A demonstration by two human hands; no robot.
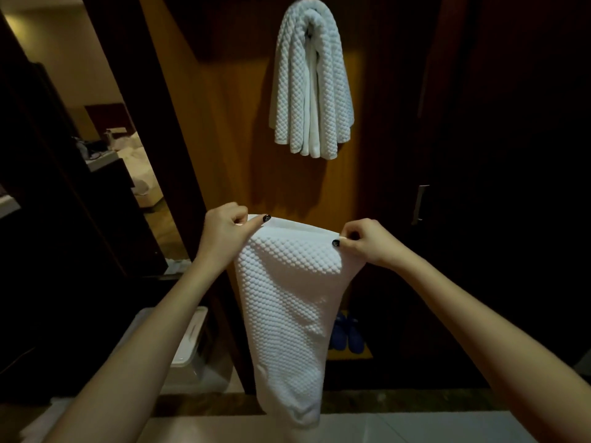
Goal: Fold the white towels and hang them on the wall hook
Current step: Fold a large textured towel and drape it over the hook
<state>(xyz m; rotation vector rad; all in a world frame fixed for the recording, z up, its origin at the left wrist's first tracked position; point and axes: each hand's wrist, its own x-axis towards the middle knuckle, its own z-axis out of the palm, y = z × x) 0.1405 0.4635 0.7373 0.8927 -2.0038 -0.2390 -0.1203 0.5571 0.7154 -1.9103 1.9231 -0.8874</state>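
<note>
From the head view, my left hand [224,231] pinches the top left corner of a white towel [287,298], thumb and curled fingers closed on its smooth hem. My right hand [367,241] pinches the top right corner the same way. The hem runs taut between both hands and the towel hangs straight down between my forearms, narrowing toward its lower end. Well above my hands, a second white towel [310,84] hangs folded and draped against the wooden wall panel [230,123]; what it hangs from is hidden beneath it. Low behind the held towel stand blue shoes [347,334], and a metal handle [420,204] shows on the dark door to my right.
</note>
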